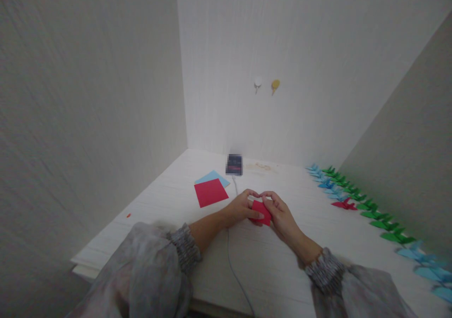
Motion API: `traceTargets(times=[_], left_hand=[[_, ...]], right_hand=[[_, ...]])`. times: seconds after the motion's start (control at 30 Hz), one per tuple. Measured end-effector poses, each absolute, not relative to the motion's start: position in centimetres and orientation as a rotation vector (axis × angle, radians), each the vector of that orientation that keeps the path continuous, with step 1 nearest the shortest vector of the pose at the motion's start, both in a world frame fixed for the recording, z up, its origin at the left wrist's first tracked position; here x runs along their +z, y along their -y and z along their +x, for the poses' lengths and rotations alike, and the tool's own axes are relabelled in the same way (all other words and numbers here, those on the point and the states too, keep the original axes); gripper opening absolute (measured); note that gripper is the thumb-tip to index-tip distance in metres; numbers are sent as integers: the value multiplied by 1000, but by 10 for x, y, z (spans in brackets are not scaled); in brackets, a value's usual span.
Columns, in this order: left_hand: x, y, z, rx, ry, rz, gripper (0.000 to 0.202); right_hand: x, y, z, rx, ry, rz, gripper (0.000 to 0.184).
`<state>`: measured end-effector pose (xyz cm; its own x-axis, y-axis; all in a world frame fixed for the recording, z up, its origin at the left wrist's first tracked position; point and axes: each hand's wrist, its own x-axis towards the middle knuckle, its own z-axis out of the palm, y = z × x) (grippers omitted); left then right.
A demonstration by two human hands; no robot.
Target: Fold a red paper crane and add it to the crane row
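Between my two hands is a small folded piece of red paper (260, 209), held a little above the white table. My left hand (240, 209) grips its left side, with the thumb lying across its face. On the right edge, my right hand (278, 213) pinches the paper between thumb and fingers. The index fingertips of both hands meet just beyond its top edge. To the left of my hands lies a flat red paper square (211, 192), partly covering a light blue paper sheet (213, 174).
Rows of folded paper cranes in green (374, 213), blue (326, 184) and one red (345, 205) stand along the right side. A pixelated dark device (234, 165) sits at the back, its grey cable (231, 256) running forward under my left arm. Two hooks (275, 85) hang on the wall.
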<state>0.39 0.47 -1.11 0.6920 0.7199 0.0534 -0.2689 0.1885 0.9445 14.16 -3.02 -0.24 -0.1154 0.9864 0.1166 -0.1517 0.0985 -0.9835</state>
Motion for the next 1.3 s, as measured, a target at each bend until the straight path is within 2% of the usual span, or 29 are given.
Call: traceTargets(times=[0.2, 0.53, 0.8, 0.93, 1.17, 1.3], left_hand=[[-12, -8, 2, 927, -570, 1139, 59], [-13, -7, 3, 929, -478, 1128, 57], [-17, -10, 2, 919, -519, 1171, 56], [-21, -9, 2, 850, -495, 1235, 48], [-26, -12, 4, 919, -667, 1400, 30], [-21, -10, 2, 949, -652, 1336, 29]], right_hand=[[1, 29, 146, 1295, 1269, -934, 32], [-1, 28, 147, 1315, 1279, -842, 38], [1, 29, 145, 1193, 1299, -903, 28], [-5, 24, 148, 1174, 1365, -1044, 24], [-12, 24, 148, 935, 1502, -1186, 27], [-11, 26, 146, 950, 1504, -1166, 24]])
